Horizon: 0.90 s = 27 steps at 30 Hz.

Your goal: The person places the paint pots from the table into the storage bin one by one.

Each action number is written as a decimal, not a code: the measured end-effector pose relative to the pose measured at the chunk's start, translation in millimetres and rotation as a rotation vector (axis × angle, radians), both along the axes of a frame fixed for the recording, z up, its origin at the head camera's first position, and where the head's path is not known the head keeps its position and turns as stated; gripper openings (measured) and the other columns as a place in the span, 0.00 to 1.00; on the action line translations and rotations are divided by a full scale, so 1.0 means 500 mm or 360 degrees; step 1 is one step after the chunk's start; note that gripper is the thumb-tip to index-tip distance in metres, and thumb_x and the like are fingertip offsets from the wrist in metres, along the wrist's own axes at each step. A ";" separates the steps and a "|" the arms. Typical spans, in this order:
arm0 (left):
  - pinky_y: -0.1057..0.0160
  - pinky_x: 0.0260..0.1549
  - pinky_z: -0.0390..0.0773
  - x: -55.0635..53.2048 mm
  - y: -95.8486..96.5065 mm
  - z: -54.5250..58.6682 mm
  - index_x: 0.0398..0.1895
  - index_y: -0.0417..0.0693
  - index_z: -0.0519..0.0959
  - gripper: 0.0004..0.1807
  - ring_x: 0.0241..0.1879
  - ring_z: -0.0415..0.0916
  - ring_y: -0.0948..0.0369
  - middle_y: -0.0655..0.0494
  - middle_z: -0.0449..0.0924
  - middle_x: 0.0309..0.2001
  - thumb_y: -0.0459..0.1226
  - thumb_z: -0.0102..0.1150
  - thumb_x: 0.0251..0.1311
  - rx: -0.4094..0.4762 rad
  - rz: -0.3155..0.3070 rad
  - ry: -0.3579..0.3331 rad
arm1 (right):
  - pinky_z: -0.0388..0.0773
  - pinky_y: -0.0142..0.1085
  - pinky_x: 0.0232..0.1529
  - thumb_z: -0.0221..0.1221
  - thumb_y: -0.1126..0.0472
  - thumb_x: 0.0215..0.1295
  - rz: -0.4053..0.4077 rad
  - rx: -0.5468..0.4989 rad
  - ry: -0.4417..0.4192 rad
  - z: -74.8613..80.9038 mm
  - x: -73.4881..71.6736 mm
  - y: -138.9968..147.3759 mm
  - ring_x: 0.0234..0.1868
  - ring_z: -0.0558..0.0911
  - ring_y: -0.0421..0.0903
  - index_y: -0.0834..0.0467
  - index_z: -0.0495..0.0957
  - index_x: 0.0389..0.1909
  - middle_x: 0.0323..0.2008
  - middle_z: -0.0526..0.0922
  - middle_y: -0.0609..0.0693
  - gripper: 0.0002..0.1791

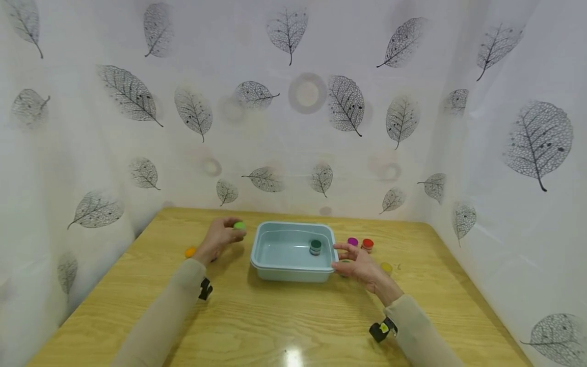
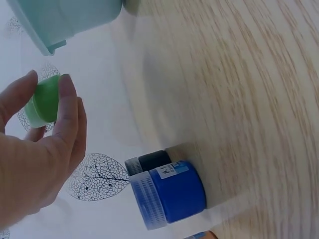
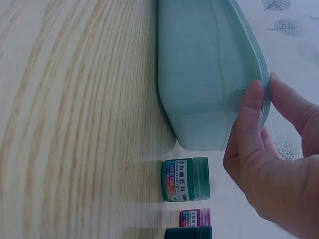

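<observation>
My left hand (image 1: 221, 238) pinches a light green paint jar (image 1: 239, 226) between thumb and fingers, held above the table to the left of the pale blue plastic basin (image 1: 293, 276). In the left wrist view the fingertips sit on the sides of the green jar (image 2: 46, 102). With thumb and fingers, my right hand (image 1: 364, 267) grips the rim at the basin's right end; the right wrist view shows the rim (image 3: 264, 64) between them. Inside the basin, toward its right side, stands a dark green paint jar (image 1: 315, 247).
Left of the basin stand an orange jar (image 1: 190, 252), a blue jar (image 2: 182, 191) and a black jar (image 2: 154, 162). To the right are purple (image 1: 352, 241), red (image 1: 368, 244) and yellow (image 1: 387, 268) jars. A green jar (image 3: 178, 180) stands close by the basin's right end.
</observation>
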State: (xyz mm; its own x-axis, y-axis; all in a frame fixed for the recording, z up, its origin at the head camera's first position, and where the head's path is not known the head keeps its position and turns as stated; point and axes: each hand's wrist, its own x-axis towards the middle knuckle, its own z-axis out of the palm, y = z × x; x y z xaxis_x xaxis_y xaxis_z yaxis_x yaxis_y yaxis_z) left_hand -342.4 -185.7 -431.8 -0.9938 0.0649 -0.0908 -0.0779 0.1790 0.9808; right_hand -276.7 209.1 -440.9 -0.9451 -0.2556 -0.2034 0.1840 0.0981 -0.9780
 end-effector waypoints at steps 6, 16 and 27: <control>0.62 0.49 0.83 0.004 0.008 0.009 0.68 0.34 0.65 0.32 0.50 0.81 0.50 0.34 0.66 0.64 0.29 0.63 0.61 0.0019 0.0033 0.0087 | 0.84 0.38 0.48 0.66 0.68 0.61 0.0002 -0.0020 -0.0004 0.000 0.002 0.001 0.41 0.81 0.45 0.64 0.62 0.69 0.56 0.71 0.67 0.36; 0.56 0.57 0.79 0.005 0.037 0.014 0.65 0.37 0.69 0.34 0.57 0.77 0.48 0.39 0.74 0.61 0.34 0.71 0.55 -0.0034 0.0126 0.0229 | 0.84 0.39 0.49 0.65 0.68 0.61 0.0000 -0.0066 0.0027 -0.005 0.005 0.004 0.42 0.82 0.45 0.64 0.59 0.71 0.57 0.69 0.68 0.38; 0.53 0.59 0.77 0.022 0.095 0.034 0.61 0.42 0.74 0.31 0.57 0.76 0.49 0.42 0.79 0.57 0.36 0.73 0.52 -0.0115 0.0147 0.0218 | 0.83 0.44 0.52 0.65 0.69 0.61 -0.0015 -0.0098 0.0012 -0.004 0.004 0.002 0.42 0.82 0.45 0.63 0.60 0.70 0.56 0.71 0.66 0.38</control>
